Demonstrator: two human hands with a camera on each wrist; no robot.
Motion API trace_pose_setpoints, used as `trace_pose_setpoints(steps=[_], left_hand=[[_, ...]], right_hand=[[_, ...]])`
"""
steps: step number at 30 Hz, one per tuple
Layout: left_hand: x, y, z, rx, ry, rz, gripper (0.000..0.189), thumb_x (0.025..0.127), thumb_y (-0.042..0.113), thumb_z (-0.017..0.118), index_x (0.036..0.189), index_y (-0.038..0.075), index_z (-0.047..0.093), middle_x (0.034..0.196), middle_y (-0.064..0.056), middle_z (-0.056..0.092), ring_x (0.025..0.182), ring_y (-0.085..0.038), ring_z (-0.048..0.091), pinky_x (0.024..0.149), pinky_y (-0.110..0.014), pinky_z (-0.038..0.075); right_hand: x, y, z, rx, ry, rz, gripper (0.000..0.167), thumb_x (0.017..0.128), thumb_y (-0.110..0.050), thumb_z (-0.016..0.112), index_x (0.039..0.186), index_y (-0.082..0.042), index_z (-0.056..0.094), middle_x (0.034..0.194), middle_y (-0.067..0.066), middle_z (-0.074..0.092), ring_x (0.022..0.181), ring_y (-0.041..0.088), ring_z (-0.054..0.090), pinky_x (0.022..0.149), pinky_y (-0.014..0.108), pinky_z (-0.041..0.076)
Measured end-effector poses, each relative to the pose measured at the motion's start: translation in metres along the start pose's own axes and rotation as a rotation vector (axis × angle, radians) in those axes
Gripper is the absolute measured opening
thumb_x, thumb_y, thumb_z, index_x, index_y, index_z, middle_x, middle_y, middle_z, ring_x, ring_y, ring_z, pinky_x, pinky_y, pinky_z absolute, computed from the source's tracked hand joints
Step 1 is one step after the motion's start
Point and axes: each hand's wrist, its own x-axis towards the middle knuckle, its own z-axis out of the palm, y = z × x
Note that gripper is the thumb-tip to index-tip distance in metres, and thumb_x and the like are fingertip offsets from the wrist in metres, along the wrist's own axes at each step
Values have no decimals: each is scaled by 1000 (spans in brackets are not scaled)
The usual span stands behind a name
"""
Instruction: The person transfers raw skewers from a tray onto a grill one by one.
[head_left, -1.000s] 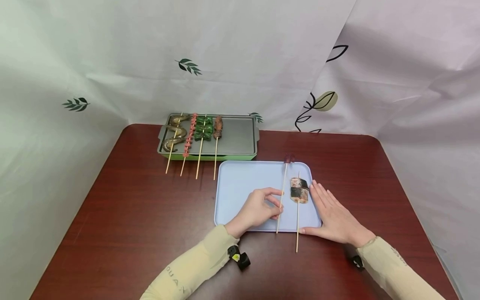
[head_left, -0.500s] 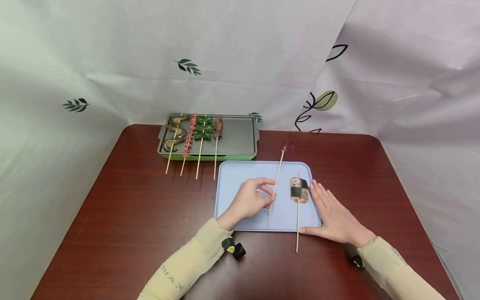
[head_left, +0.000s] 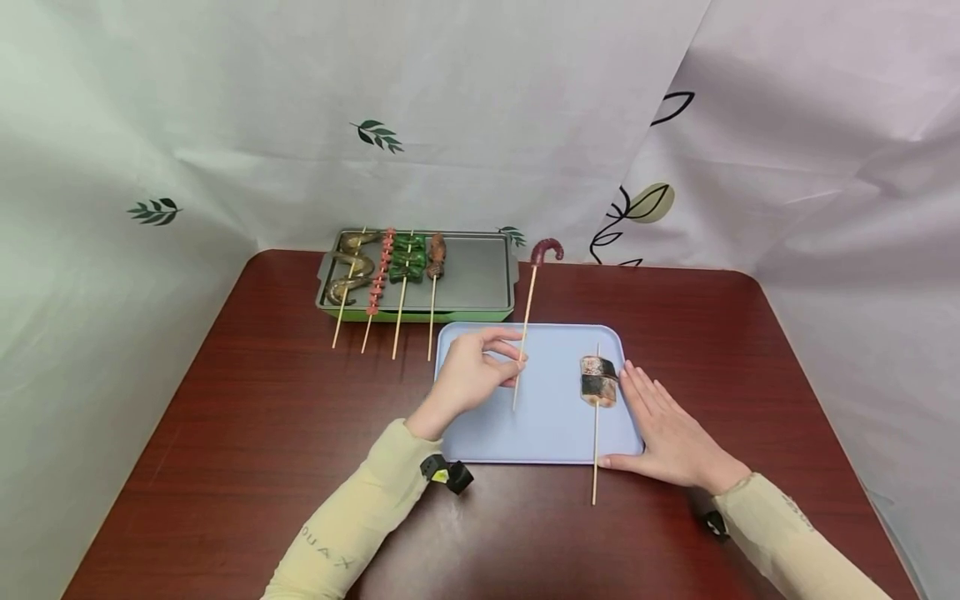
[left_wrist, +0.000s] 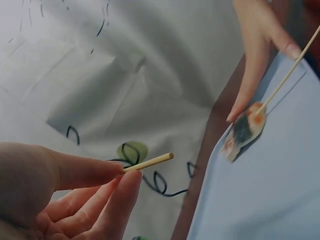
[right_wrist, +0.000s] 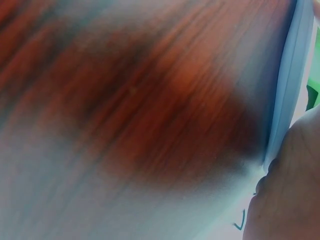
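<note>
My left hand (head_left: 467, 371) pinches the bamboo stick of a skewer with a dark red, curled tentacle (head_left: 538, 252) at its top. The skewer is raised over the light blue tray (head_left: 547, 437), tilted slightly right. In the left wrist view, the stick's bare end (left_wrist: 157, 162) pokes out between thumb and finger. Along the tray's right edge lies my right hand (head_left: 671, 429), fingers straight, thumb at the front rim. Beside it on the tray sits a skewer of black-and-pale banded pieces (head_left: 598, 383), its stick overhanging the front. The right wrist view catches only part of that hand (right_wrist: 287, 185).
Behind the tray stands a grey grill pan (head_left: 476, 271) with a green base. On its left half lie skewers of shrimp (head_left: 354, 265), small pink pieces (head_left: 380, 271), green pepper (head_left: 407, 258) and brown meat (head_left: 436, 254). White cloth (head_left: 465, 100) hangs behind the dark red table (head_left: 247, 417).
The left hand has lifted the tentacle skewer off the tray and carried it left and away from the person, toward the grill pan. The right hand stays put.
</note>
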Motion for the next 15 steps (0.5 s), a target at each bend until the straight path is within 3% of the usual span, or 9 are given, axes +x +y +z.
trace_pose_setpoints(steps=[9, 15], left_hand=[[7, 8, -29, 1, 112, -17, 29, 87, -5, 77, 114, -1, 71, 91, -11, 74, 67, -23, 73, 65, -36, 62], [15, 8, -46, 22, 158, -40, 30, 88, -2, 77, 118, -2, 70, 93, -13, 74, 69, -23, 73, 66, -35, 62]], right_hand=[[0, 1, 2, 4, -5, 10, 128, 79, -82, 62, 159, 6, 15, 167, 21, 8, 152, 39, 13, 123, 46, 11], [-1, 1, 1, 5, -3, 10, 127, 80, -82, 62, 159, 6, 16, 167, 21, 8, 152, 39, 13, 123, 47, 13]])
